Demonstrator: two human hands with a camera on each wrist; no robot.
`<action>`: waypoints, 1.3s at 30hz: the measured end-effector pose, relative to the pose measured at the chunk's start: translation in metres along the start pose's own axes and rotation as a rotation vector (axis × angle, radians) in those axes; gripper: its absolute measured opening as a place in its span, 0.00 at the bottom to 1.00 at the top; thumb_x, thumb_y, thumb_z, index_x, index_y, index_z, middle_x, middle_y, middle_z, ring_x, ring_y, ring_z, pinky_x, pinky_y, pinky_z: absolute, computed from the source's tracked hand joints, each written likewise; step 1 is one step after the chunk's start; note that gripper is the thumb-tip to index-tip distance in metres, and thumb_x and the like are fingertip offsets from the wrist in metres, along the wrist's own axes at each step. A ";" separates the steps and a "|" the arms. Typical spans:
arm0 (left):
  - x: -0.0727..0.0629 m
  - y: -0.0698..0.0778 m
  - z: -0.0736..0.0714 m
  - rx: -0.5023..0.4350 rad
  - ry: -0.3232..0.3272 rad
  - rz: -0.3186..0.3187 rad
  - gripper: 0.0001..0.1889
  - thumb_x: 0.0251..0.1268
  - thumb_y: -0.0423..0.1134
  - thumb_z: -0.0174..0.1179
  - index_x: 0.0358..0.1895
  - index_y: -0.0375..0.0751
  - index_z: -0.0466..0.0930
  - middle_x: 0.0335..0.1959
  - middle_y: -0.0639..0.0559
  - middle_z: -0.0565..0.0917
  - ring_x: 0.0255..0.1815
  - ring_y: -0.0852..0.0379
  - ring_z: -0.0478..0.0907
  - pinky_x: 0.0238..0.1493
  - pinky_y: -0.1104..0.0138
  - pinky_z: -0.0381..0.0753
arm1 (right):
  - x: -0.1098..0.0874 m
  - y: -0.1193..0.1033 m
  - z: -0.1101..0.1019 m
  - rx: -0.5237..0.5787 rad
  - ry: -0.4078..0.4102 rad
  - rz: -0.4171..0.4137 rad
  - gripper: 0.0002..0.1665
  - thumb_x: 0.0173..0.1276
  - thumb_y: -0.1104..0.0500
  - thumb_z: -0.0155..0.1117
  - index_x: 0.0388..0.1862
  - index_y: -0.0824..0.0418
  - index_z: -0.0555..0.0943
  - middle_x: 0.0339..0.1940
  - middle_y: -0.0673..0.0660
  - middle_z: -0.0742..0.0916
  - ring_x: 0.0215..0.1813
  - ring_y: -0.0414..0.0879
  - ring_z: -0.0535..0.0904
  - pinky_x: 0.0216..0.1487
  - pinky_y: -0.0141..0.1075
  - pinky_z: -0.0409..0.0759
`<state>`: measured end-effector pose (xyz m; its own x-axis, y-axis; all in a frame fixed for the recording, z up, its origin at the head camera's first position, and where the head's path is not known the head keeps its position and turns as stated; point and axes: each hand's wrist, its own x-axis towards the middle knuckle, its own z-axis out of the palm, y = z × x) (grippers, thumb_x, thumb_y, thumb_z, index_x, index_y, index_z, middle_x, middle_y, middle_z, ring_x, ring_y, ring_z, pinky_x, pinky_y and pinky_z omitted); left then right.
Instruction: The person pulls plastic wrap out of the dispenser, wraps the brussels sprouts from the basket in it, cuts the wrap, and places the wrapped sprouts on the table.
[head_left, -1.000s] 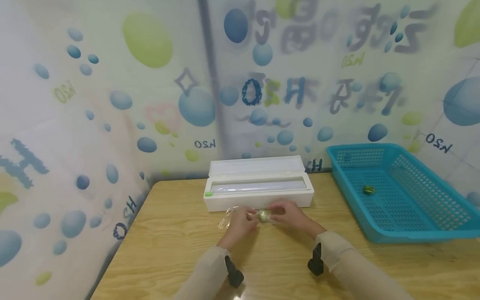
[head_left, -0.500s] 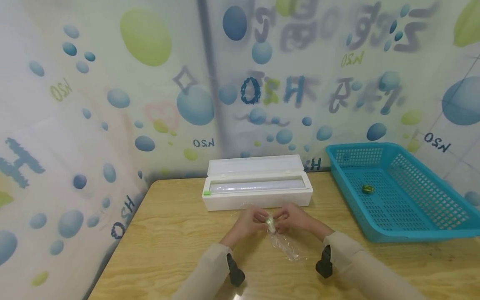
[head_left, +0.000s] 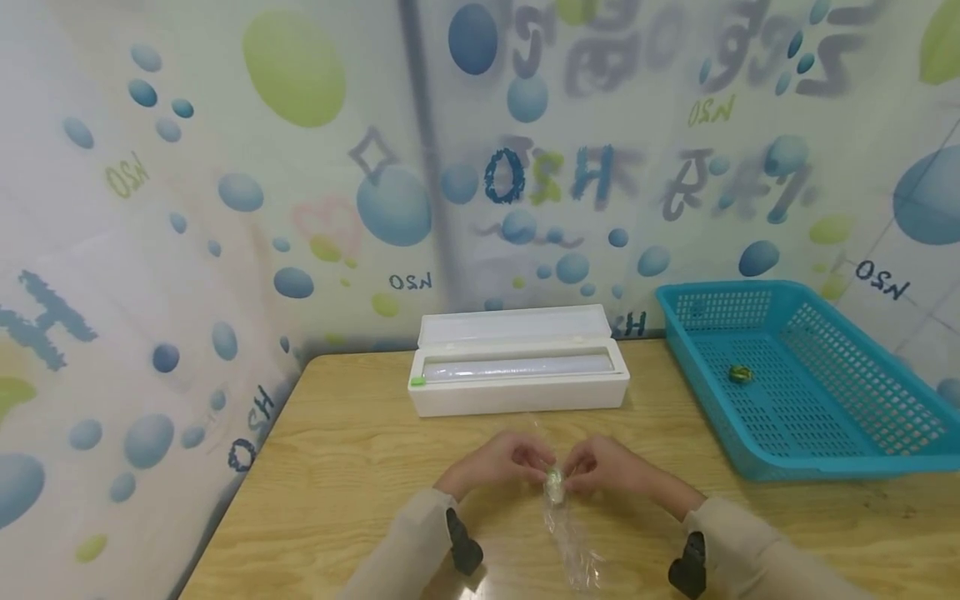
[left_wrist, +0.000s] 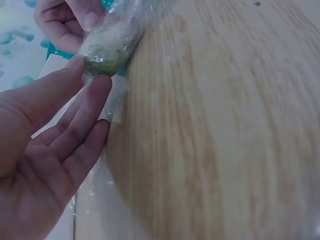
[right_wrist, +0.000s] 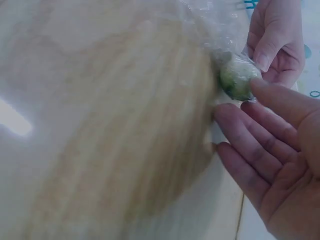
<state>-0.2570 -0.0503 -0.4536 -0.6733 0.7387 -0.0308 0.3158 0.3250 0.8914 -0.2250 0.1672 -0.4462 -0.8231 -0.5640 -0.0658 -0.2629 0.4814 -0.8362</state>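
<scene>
A small round green item (head_left: pixel 555 487), bundled in clear cling film, is held just above the wooden table between both hands. My left hand (head_left: pixel 504 460) pinches its left side between thumb and fingertips; the other fingers are loosely bent in the left wrist view. From the right, my right hand (head_left: pixel 613 469) pinches it with thumb and forefinger. Through the film, green skin shows on the item (left_wrist: pixel 106 54), though its kind is unclear. A long twisted tail of cling film (head_left: pixel 568 542) trails from it toward me.
Behind the hands stands a white cling film box (head_left: pixel 517 395), lid raised, a film roll inside and a green slider at its left end. To the right, a blue plastic basket (head_left: pixel 701 400) holds a small green-and-yellow striped item (head_left: pixel 740 374). A printed curtain backs the table.
Both hands have come nearer to me and slightly right with the wrapped item. The film, earlier spread out sideways to the left, now hangs as a tail toward me.
</scene>
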 end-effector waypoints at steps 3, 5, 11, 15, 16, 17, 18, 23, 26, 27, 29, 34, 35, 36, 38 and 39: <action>-0.001 -0.005 -0.001 -0.006 -0.019 -0.010 0.11 0.56 0.29 0.62 0.44 0.36 0.80 0.38 0.50 0.83 0.34 0.63 0.78 0.35 0.71 0.78 | -0.002 -0.001 0.003 -0.009 0.003 0.011 0.06 0.58 0.63 0.65 0.35 0.62 0.82 0.24 0.51 0.83 0.24 0.42 0.76 0.21 0.30 0.74; -0.001 -0.006 0.000 -0.015 -0.019 -0.019 0.11 0.56 0.29 0.62 0.44 0.36 0.80 0.37 0.50 0.83 0.34 0.63 0.78 0.36 0.71 0.78 | -0.005 -0.001 0.003 -0.022 0.014 0.009 0.06 0.58 0.63 0.65 0.35 0.62 0.82 0.24 0.51 0.83 0.25 0.42 0.76 0.22 0.31 0.74; 0.001 -0.008 0.000 -0.010 0.002 -0.046 0.09 0.56 0.29 0.62 0.41 0.36 0.81 0.36 0.52 0.83 0.35 0.64 0.78 0.38 0.72 0.77 | -0.017 0.004 0.007 -0.052 0.056 -0.040 0.08 0.50 0.66 0.70 0.27 0.61 0.78 0.24 0.48 0.80 0.27 0.38 0.75 0.29 0.31 0.76; 0.002 -0.008 -0.002 0.009 0.007 -0.063 0.08 0.56 0.30 0.62 0.40 0.36 0.82 0.35 0.53 0.83 0.35 0.65 0.78 0.39 0.72 0.77 | -0.021 0.006 0.016 -0.084 0.039 -0.104 0.14 0.46 0.69 0.69 0.29 0.59 0.74 0.24 0.47 0.78 0.28 0.36 0.73 0.28 0.31 0.76; 0.003 -0.008 -0.002 0.013 0.005 -0.065 0.08 0.56 0.30 0.62 0.40 0.36 0.82 0.35 0.53 0.83 0.35 0.65 0.78 0.39 0.72 0.77 | -0.021 0.005 0.018 -0.096 0.035 -0.126 0.16 0.46 0.69 0.69 0.30 0.59 0.72 0.25 0.47 0.78 0.27 0.36 0.73 0.28 0.30 0.75; 0.003 -0.008 -0.003 0.017 0.002 -0.071 0.08 0.56 0.30 0.62 0.40 0.36 0.82 0.35 0.53 0.84 0.35 0.65 0.78 0.39 0.72 0.77 | -0.021 0.005 0.020 -0.107 0.034 -0.148 0.18 0.46 0.70 0.68 0.31 0.58 0.71 0.25 0.47 0.77 0.27 0.36 0.72 0.27 0.30 0.75; 0.004 -0.008 -0.003 0.019 0.001 -0.078 0.08 0.56 0.31 0.62 0.40 0.36 0.82 0.35 0.53 0.84 0.34 0.65 0.78 0.38 0.72 0.77 | -0.021 0.004 0.021 -0.120 0.035 -0.172 0.19 0.46 0.70 0.68 0.33 0.58 0.69 0.25 0.47 0.77 0.27 0.36 0.72 0.27 0.30 0.74; 0.006 -0.009 -0.003 0.022 -0.003 -0.092 0.08 0.56 0.32 0.62 0.39 0.36 0.83 0.34 0.54 0.84 0.34 0.66 0.78 0.38 0.73 0.76 | -0.019 0.000 0.026 -0.128 0.052 -0.201 0.25 0.50 0.67 0.70 0.41 0.57 0.66 0.25 0.46 0.77 0.25 0.35 0.72 0.26 0.30 0.74; 0.007 -0.010 -0.003 0.024 -0.006 -0.087 0.07 0.56 0.31 0.62 0.39 0.36 0.83 0.33 0.55 0.84 0.33 0.66 0.78 0.38 0.73 0.77 | -0.018 -0.001 0.027 -0.098 0.040 -0.214 0.22 0.53 0.65 0.69 0.45 0.57 0.70 0.24 0.45 0.77 0.25 0.34 0.72 0.25 0.30 0.74; 0.007 -0.010 -0.003 0.029 -0.007 -0.083 0.07 0.56 0.31 0.62 0.39 0.36 0.83 0.33 0.55 0.84 0.33 0.66 0.78 0.37 0.73 0.77 | -0.018 0.000 0.028 -0.088 0.034 -0.227 0.21 0.54 0.65 0.68 0.46 0.57 0.72 0.24 0.44 0.77 0.25 0.34 0.72 0.25 0.30 0.74; 0.007 -0.010 -0.002 0.038 -0.006 -0.080 0.07 0.57 0.31 0.62 0.38 0.36 0.83 0.33 0.55 0.84 0.33 0.66 0.78 0.37 0.73 0.77 | -0.018 0.001 0.029 -0.064 0.020 -0.250 0.18 0.57 0.64 0.67 0.46 0.57 0.76 0.26 0.44 0.79 0.26 0.33 0.72 0.25 0.30 0.74; 0.007 -0.007 -0.001 0.055 0.006 -0.081 0.05 0.56 0.32 0.63 0.36 0.36 0.83 0.33 0.55 0.83 0.32 0.67 0.76 0.34 0.74 0.76 | -0.019 0.002 0.028 -0.012 0.016 -0.256 0.11 0.60 0.64 0.63 0.43 0.60 0.81 0.37 0.48 0.84 0.37 0.35 0.76 0.37 0.31 0.77; 0.006 -0.006 -0.001 0.057 0.008 -0.083 0.05 0.56 0.32 0.63 0.36 0.36 0.83 0.33 0.54 0.83 0.31 0.66 0.76 0.34 0.74 0.76 | -0.019 0.001 0.027 0.002 0.021 -0.236 0.10 0.61 0.64 0.62 0.42 0.60 0.81 0.39 0.49 0.84 0.40 0.36 0.77 0.40 0.31 0.77; 0.006 -0.005 0.000 0.057 0.011 -0.086 0.05 0.56 0.32 0.63 0.36 0.36 0.83 0.32 0.53 0.83 0.31 0.66 0.76 0.33 0.74 0.75 | -0.019 0.001 0.027 0.011 0.028 -0.221 0.09 0.61 0.64 0.62 0.42 0.60 0.81 0.39 0.49 0.84 0.42 0.37 0.77 0.43 0.32 0.77; 0.005 -0.004 0.000 0.058 0.015 -0.098 0.05 0.56 0.32 0.63 0.35 0.36 0.83 0.32 0.53 0.83 0.30 0.66 0.76 0.33 0.74 0.75 | -0.019 -0.001 0.025 0.030 0.037 -0.177 0.08 0.61 0.65 0.62 0.40 0.60 0.81 0.39 0.49 0.84 0.43 0.38 0.77 0.45 0.32 0.76; 0.005 -0.003 0.000 0.059 0.018 -0.105 0.05 0.56 0.32 0.63 0.35 0.36 0.83 0.31 0.53 0.83 0.30 0.66 0.76 0.33 0.74 0.75 | -0.019 -0.002 0.024 0.035 0.042 -0.159 0.07 0.61 0.65 0.62 0.39 0.60 0.82 0.38 0.49 0.84 0.43 0.39 0.78 0.46 0.32 0.76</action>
<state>-0.2616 -0.0475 -0.4564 -0.7164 0.6883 -0.1142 0.2814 0.4349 0.8554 -0.1972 0.1608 -0.4568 -0.7932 -0.6021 0.0913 -0.3746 0.3641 -0.8527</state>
